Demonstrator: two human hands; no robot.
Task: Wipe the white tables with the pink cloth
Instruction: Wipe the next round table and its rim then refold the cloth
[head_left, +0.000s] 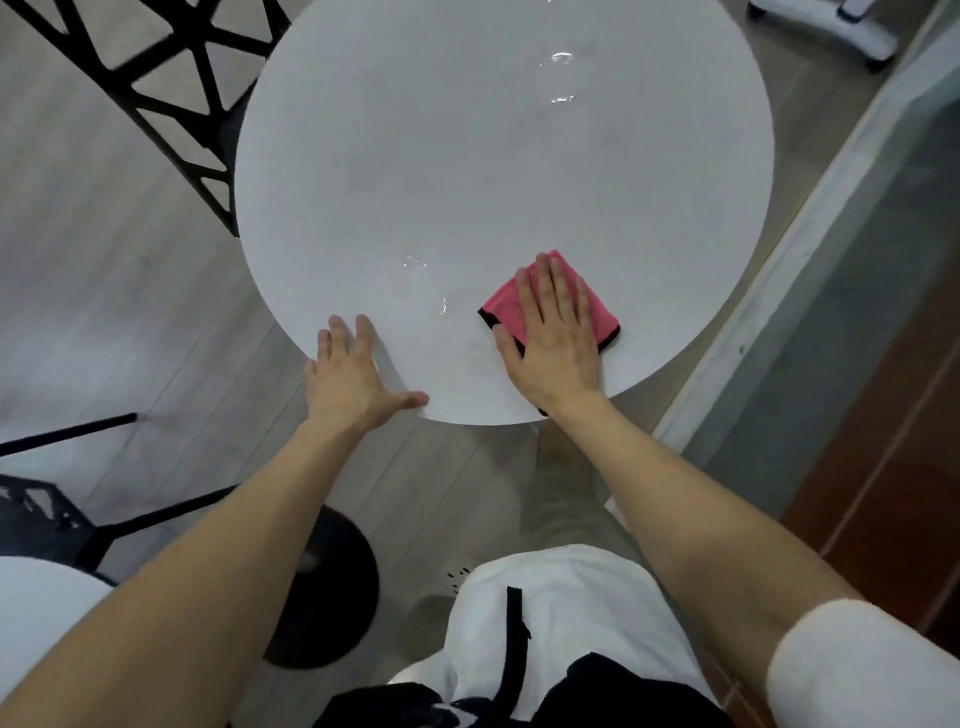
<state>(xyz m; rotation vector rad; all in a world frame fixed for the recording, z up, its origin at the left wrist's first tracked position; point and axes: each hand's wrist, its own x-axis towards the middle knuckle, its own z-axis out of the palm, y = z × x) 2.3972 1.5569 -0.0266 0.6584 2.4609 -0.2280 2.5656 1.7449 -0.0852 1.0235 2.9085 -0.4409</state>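
Item: pink cloth (503, 307), one, black-edged and folded to a small square. It lies flat on the round white table (467, 171) at about 5 o'clock of the top, near the rim.

Right hand (558, 332), one: fingers straight and close together, palm down, pressing the cloth to the table; nothing is gripped.

Left hand (348, 379), one: flat on the rim at 7 o'clock, fingers spread and thumb out. It holds nothing and looks to us like a brace.

Wet patches, two: one (426, 278) at 6 o'clock just left of the cloth, one (558, 73) far off at 1 o'clock.

White tables, two: the one under our hands, and a second table (36, 613) showing only an edge at 8 o'clock of the view.

Black chairs, two, both partly seen: the far chair (171, 78) at 10 o'clock, the near chair (62, 514) at 8 o'clock. Black round base (327, 587), one.

Risks, as we judge them:
- The cloth, so near the rim, may slide off on an outward stroke.
- A small folded pad may smear water instead of lifting it.
- Reaching the 1 o'clock patch puts weight on the braced rim, which may rock a single-pedestal table.
- The second table may be missed.
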